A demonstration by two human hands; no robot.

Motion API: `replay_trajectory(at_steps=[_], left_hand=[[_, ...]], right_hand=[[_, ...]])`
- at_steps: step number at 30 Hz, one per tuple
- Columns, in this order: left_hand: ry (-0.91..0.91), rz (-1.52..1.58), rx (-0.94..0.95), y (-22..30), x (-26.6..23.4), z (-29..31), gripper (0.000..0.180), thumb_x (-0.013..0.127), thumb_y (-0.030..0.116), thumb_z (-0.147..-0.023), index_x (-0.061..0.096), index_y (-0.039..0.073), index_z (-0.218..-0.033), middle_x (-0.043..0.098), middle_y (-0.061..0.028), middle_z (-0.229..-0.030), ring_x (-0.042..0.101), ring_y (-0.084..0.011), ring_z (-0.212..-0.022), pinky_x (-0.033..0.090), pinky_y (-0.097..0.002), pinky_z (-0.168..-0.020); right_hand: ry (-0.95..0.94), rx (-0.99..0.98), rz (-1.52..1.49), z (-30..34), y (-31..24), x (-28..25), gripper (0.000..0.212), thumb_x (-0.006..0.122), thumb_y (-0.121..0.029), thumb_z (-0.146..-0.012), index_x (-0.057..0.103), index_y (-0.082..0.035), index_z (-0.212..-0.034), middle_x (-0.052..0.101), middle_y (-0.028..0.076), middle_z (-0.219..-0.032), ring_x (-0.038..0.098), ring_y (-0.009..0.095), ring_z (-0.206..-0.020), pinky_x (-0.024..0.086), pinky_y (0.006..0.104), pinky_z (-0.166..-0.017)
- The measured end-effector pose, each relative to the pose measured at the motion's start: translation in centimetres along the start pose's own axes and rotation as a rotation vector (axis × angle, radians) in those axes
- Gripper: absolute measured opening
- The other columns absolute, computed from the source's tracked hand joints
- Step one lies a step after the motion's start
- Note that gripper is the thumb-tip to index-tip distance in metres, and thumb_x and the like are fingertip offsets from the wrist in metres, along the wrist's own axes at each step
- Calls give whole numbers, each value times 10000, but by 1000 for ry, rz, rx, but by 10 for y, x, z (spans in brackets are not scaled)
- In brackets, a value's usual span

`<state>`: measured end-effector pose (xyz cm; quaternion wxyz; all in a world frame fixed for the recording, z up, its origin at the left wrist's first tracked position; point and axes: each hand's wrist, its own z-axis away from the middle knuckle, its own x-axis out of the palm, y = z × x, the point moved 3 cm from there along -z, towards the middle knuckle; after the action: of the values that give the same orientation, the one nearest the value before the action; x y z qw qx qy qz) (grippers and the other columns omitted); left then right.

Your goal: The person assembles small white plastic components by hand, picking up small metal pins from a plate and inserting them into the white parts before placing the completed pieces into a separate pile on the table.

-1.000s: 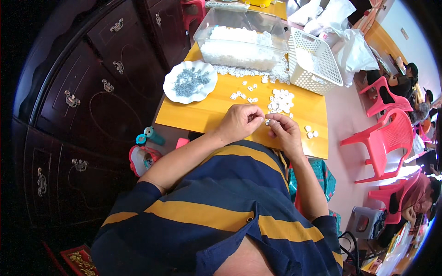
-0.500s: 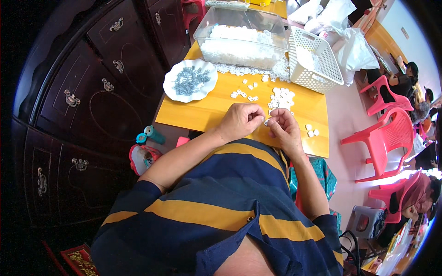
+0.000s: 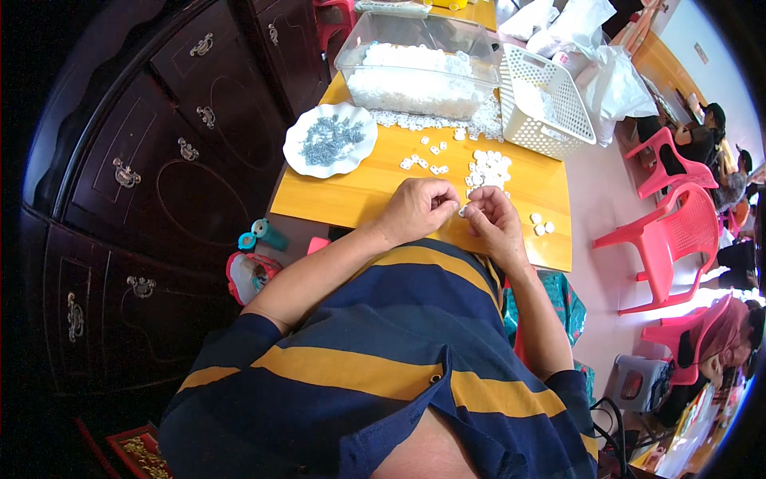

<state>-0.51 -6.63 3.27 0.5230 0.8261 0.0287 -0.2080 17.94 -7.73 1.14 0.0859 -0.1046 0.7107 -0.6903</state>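
Observation:
My left hand [image 3: 418,209] and my right hand [image 3: 496,224] nearly meet over the front edge of the yellow wooden table [image 3: 343,194]. Thumb and fingers of the right are pinched on a small white plastic piece [image 3: 463,211]. The left is also closed in a pinch; what lies between its fingertips is too small to make out. Just beyond the right hand is a pile of small white plastic pieces [image 3: 489,169]. More white pieces with holes [image 3: 408,163] are scattered farther left. A scalloped white plate [image 3: 297,152] holds many thin grey metal parts, at the table's left.
A clear plastic bin [image 3: 383,100] full of white pieces stands at the back, beside a white perforated basket [image 3: 550,137]. Three white pieces [image 3: 539,229] lie at the right edge. Dark cabinets [image 3: 175,160] line the left. Pink chairs [image 3: 666,243] and other people are at right.
Both hands keep almost the same place and pinch. The view has shifted very slightly; nothing on the table has visibly moved.

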Motion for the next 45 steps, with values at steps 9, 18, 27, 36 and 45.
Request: replay_trajectory(at_steps=[9,18,27,36,45], left_hand=[[-12,-71,64,4,3,-5,69,663,60,-858,687,-4,-847,652,-51,-672,587,-78,-587,475,-260,-554],[2,-25,-12,16,12,-10,96,662,91,-838,681,-1,-818,660,-139,-668,642,-198,-574,495,-332,-568],[-29,-20,-30,30,24,-35,114,692,90,-868,727,4,-933,675,-29,-701,588,-55,-620,484,-250,-587],[-192,-433,74,17,76,-72,208,697,227,-849,725,54,-961,704,-131,-782,695,-286,-734,540,-398,-676],[-208,-584,175,21,129,-101,195,660,256,-833,683,63,-834,679,-132,-783,674,-334,-767,528,-463,-684]], right_hand=[[46,-35,80,-1,-7,1,176,649,-32,-931,525,-55,-1055,592,-20,-835,530,31,-676,438,196,-575],[64,-66,-7,1,-10,-8,186,656,7,-912,504,-70,-988,554,-44,-788,516,24,-664,425,182,-567],[76,-95,-2,2,-22,-55,138,644,-39,-942,525,-80,-1000,633,-7,-824,535,31,-651,430,182,-563],[432,-166,-175,9,-30,-126,156,657,-70,-930,565,-45,-1053,640,19,-847,516,64,-618,401,205,-554],[444,-193,-184,4,-25,-152,164,662,-83,-929,571,-36,-1056,644,20,-843,521,65,-623,408,208,-568]])
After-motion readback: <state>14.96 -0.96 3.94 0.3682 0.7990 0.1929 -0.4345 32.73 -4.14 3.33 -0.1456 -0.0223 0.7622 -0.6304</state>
